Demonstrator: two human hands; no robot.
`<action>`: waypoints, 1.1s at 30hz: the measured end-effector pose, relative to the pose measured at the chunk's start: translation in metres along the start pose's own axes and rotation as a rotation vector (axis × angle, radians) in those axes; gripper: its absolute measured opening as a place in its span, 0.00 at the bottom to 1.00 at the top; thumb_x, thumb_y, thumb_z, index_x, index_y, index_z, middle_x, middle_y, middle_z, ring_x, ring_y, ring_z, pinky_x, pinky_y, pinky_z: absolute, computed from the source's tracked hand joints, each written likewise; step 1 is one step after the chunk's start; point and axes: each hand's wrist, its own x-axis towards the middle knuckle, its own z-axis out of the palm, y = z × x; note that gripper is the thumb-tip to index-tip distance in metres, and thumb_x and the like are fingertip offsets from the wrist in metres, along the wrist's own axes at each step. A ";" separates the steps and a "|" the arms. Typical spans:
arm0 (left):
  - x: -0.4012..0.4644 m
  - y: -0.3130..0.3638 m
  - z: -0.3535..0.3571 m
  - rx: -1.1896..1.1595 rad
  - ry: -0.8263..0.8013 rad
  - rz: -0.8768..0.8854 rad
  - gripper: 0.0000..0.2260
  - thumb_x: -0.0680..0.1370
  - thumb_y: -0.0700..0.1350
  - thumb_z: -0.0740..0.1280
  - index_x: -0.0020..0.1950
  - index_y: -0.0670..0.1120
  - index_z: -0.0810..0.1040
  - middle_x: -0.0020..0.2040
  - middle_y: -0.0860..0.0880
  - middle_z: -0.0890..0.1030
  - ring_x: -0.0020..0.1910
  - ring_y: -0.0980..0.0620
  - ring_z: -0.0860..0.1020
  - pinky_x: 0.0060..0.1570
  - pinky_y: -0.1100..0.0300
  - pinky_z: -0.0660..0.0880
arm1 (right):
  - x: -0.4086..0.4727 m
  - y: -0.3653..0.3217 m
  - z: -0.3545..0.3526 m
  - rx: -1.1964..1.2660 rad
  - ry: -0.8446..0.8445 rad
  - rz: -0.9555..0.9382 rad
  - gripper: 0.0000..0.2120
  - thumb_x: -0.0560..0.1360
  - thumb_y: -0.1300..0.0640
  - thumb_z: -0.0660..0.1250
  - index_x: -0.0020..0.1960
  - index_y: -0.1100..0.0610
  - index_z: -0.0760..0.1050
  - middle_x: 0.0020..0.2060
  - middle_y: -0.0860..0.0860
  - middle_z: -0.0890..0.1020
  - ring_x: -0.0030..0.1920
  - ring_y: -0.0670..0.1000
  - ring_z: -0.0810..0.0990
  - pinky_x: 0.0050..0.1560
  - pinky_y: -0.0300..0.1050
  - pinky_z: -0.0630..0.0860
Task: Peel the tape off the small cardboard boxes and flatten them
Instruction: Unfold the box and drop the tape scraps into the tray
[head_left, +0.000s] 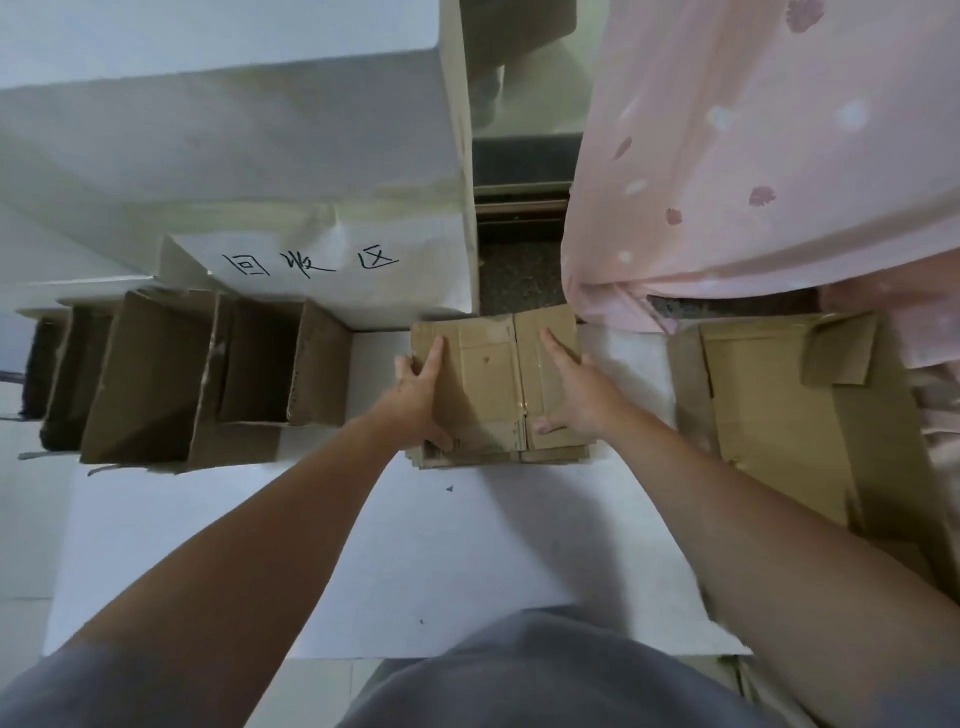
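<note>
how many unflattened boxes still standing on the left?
3 open brown cardboard boxes in a row left of the hands: nearest the flattened stack, middle, far left. A dark shape beyond may hide another.

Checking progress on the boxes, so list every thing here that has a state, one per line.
Flattened stack: folded flat, lying on the white sheet, pressed by both hands.
Left hand: fingers straight, on the stack's left edge.
Right hand: fingers straight, flat on the stack's right part.
Open boxes: upright, flaps up, not flattened.
Large cardboard: lying flat, one flap folded over.
Curtain: hanging down to the floor.
</note>
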 end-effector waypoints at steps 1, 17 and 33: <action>0.001 -0.001 0.000 0.001 0.002 -0.002 0.68 0.65 0.45 0.85 0.82 0.61 0.32 0.77 0.43 0.51 0.65 0.34 0.74 0.66 0.43 0.75 | 0.000 0.000 0.000 0.002 0.006 0.003 0.68 0.62 0.49 0.85 0.78 0.32 0.34 0.80 0.66 0.49 0.76 0.66 0.64 0.72 0.53 0.67; -0.005 0.013 0.010 0.631 0.132 0.211 0.64 0.69 0.59 0.81 0.83 0.40 0.35 0.83 0.39 0.39 0.83 0.38 0.41 0.80 0.46 0.48 | -0.019 -0.017 0.019 -0.361 0.260 0.049 0.60 0.59 0.38 0.83 0.79 0.42 0.50 0.71 0.58 0.57 0.70 0.60 0.60 0.67 0.55 0.66; -0.002 0.010 0.006 0.667 -0.006 0.299 0.54 0.76 0.56 0.75 0.84 0.41 0.38 0.84 0.43 0.38 0.84 0.41 0.42 0.78 0.46 0.61 | -0.016 -0.031 0.044 -0.653 0.034 -0.042 0.45 0.78 0.59 0.67 0.82 0.61 0.40 0.80 0.65 0.38 0.80 0.67 0.39 0.80 0.58 0.45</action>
